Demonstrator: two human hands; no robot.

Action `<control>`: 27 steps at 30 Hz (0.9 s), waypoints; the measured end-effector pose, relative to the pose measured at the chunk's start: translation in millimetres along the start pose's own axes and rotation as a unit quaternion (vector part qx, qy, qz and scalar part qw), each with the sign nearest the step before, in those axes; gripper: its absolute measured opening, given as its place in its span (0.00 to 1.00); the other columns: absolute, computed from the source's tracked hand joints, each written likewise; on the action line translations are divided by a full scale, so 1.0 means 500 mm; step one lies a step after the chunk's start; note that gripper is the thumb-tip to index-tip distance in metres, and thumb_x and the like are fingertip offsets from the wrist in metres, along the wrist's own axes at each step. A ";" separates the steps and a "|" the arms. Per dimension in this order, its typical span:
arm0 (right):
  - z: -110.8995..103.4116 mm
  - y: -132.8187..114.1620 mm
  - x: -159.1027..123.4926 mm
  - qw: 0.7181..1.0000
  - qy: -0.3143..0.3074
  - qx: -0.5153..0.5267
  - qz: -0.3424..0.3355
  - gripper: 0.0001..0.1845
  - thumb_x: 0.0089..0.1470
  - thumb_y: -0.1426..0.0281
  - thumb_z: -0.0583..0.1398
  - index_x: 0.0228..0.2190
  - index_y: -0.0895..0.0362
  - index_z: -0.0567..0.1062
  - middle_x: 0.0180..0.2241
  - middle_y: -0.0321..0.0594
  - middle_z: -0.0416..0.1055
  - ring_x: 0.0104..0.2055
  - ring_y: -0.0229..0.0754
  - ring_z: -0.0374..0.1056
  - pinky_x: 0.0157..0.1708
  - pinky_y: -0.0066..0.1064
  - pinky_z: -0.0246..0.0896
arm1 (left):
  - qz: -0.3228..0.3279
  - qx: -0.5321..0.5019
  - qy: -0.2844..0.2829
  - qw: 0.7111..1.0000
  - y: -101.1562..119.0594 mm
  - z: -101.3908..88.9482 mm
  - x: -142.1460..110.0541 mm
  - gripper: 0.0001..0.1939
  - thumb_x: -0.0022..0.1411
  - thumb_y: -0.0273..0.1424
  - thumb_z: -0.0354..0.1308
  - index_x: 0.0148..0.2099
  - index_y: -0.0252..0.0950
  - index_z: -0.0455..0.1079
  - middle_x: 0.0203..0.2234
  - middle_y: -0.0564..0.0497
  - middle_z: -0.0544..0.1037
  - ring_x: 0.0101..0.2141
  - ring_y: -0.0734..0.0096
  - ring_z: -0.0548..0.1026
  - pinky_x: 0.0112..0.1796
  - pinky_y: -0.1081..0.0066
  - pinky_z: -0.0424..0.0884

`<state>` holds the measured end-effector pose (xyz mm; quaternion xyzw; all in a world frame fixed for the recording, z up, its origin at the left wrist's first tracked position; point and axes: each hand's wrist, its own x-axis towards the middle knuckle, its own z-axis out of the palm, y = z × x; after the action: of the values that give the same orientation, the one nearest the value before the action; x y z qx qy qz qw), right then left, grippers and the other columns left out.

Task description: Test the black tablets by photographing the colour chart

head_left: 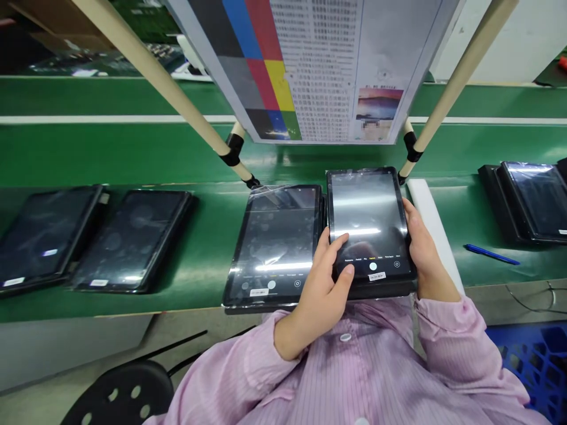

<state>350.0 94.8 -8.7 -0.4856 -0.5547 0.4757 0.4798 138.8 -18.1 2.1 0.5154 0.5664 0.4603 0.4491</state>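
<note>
Bench notes, with the printed colour chart (328, 71) as landmark. The held tablet (365, 206) lies just in front of the chart's lower edge, on the wearer's side. The right hand (423, 248) wraps its right edge in a narrow side hold, with the undersides of the fingers hidden. The left hand (319, 289) is loosely spread, fingertips and thumb on the glass at the lower left; whether it bears any weight, cannot tell.

Handling, as judged: flat, stiff, moderately light for its size. The glossy film looks slippery and the glass fragile. Best taken by both long edges, with support beneath and fingers off the screen.

Orientation: portrait, face up, long axis running from the wearer's body toward the chart. On-screen controls and a white label sit at the near end; the far end points at the chart.

In front of the chart, to the left, a second tablet (279, 236) shows a similar screen. Farther left of the chart, two dark tablets (133, 236) lie on the green bench (204, 283). Right of the chart: a white strip (434, 230), a blue pen (491, 254), and a tablet stack (538, 195).
</note>
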 end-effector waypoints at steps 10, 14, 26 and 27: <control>0.002 -0.047 -0.033 0.999 -0.029 0.014 0.032 0.44 0.64 0.34 0.47 0.71 0.44 0.60 0.74 0.36 0.58 0.75 0.49 0.57 0.72 0.45 0.60 | -0.014 -0.110 -0.020 0.994 0.039 -0.007 -0.021 0.21 0.74 0.38 0.56 0.66 0.46 0.67 0.77 0.46 0.56 0.76 0.55 0.50 0.74 0.50 0.48; -0.003 -0.006 -0.038 0.995 -0.038 -0.071 0.051 0.46 0.65 0.34 0.45 0.74 0.44 0.54 0.76 0.35 0.51 0.79 0.49 0.45 0.78 0.52 0.41 | 0.081 -0.058 -0.064 0.993 0.068 -0.019 -0.042 0.24 0.76 0.32 0.53 0.71 0.49 0.61 0.75 0.47 0.61 0.75 0.59 0.55 0.74 0.49 0.52; -0.101 0.064 -0.040 0.929 0.077 -0.362 0.019 0.45 0.65 0.41 0.52 0.73 0.51 0.59 0.76 0.50 0.50 0.79 0.62 0.44 0.75 0.67 0.40 | 0.325 0.355 0.011 0.876 0.056 -0.136 -0.060 0.18 0.71 0.22 0.56 0.62 0.34 0.68 0.52 0.43 0.80 0.60 0.59 0.74 0.61 0.58 0.70; -0.125 0.069 -0.046 0.886 0.098 -0.454 0.021 0.44 0.63 0.42 0.55 0.71 0.52 0.62 0.76 0.53 0.49 0.79 0.69 0.42 0.72 0.74 0.39 | 0.328 0.384 0.022 0.863 0.050 -0.154 -0.064 0.17 0.71 0.23 0.58 0.60 0.33 0.69 0.49 0.43 0.81 0.58 0.57 0.75 0.59 0.57 0.70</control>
<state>416.3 78.2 -39.0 -0.7057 -0.6500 0.1319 0.2492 69.7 -53.4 41.1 0.7928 0.5064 0.3382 0.0268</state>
